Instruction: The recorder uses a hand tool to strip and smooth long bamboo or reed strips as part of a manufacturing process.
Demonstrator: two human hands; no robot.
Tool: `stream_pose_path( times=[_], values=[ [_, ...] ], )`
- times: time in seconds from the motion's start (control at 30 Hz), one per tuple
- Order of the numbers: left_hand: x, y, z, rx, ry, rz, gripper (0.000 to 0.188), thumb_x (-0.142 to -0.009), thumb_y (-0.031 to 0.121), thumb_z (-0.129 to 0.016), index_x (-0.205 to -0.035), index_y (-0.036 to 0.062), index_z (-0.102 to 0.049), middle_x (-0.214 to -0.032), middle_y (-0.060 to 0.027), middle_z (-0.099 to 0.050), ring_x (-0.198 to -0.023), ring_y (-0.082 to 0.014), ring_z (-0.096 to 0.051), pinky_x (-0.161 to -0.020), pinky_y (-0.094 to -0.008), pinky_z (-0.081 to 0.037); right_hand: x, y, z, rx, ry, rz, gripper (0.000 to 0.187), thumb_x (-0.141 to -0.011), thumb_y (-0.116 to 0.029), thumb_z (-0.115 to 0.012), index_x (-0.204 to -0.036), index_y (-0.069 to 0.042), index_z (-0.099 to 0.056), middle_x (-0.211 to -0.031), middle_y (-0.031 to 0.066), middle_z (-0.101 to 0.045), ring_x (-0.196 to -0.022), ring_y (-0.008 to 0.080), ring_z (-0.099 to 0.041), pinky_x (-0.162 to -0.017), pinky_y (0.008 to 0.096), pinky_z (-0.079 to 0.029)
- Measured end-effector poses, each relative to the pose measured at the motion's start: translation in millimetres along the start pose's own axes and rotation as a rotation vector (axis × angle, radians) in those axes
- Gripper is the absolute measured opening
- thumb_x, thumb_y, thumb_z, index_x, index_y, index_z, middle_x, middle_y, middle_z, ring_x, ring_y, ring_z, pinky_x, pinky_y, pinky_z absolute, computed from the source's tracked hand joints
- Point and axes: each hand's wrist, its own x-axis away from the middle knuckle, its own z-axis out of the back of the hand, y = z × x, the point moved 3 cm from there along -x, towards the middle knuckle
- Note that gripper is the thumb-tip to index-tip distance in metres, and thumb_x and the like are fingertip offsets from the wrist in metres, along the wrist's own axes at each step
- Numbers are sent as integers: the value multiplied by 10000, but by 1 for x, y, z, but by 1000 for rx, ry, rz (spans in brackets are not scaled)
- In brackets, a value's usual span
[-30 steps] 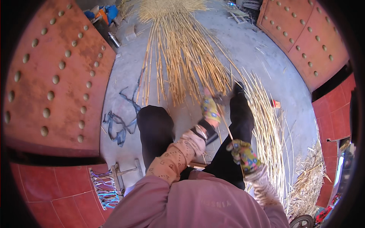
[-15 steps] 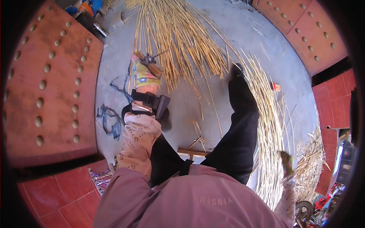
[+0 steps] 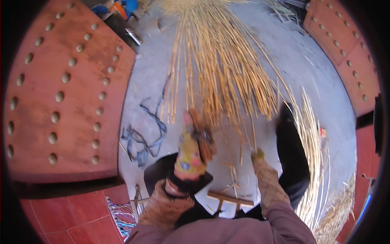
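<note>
My left hand (image 3: pixel 187 156), in a yellow floral glove with a black strap at the wrist, is closed around a wooden tool with dark metal parts (image 3: pixel 202 140). Motion blurs the tool, so its exact kind does not show. It sits just below the cut ends of a fanned-out bundle of straw-coloured reed stalks (image 3: pixel 221 69). Between my knees, my right hand (image 3: pixel 258 156), in a greenish glove, is closed at the lower end of one long stalk (image 3: pixel 252 128) that runs back to the bundle. Its fingers are small and partly blurred.
Another row of pale stalks (image 3: pixel 308 150) lies beyond my right leg. Dark straps (image 3: pixel 142 148) lie on the grey floor to the left. Studded red door panels (image 3: pixel 73 93) stand at both sides. A small wooden frame (image 3: pixel 230 198) is between my legs, and a metal flask (image 3: pixel 133 36) lies at far left.
My right hand has come from the far right side to the middle, at the stalk's end. My left hand with the tool is lower and closer to my body. The whole view has shifted.
</note>
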Motion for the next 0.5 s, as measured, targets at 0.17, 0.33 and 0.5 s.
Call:
stream_pose_path(
  times=[0.17, 0.33, 0.5],
  values=[
    [20, 9, -17, -7, 400, -33, 476, -761, 608, -373, -675, 148, -463, -494, 0, -411, -323, -127, -375, -316, -222, -299, 41, 36, -56, 211, -7, -58, 256, -780, -179, -427, -1031, -151, -469, -992, 77, -543, -886, 226, -558, -730, 346, -437],
    [20, 14, -21, -74, 338, -88, 479, -752, 616, -381, -690, 151, -477, -498, -8, -435, -339, -142, -424, -334, -255, -327, 1, 23, -35, -235, 61, -114, 311, -775, -142, -406, -1074, -76, -460, -1019, 137, -524, -986, 244, -509, -828, 348, -393],
    [16, 3, -23, -39, 213, -15, 448, -778, 546, -426, -757, 104, -496, -579, -24, -490, -425, -148, -470, -368, -265, -381, -69, -48, 54, -557, 502, 256, 243, -800, -201, -449, -935, -27, -551, -776, 112, -546, -699, 221, -508, -611, 331, -416]
  ],
)
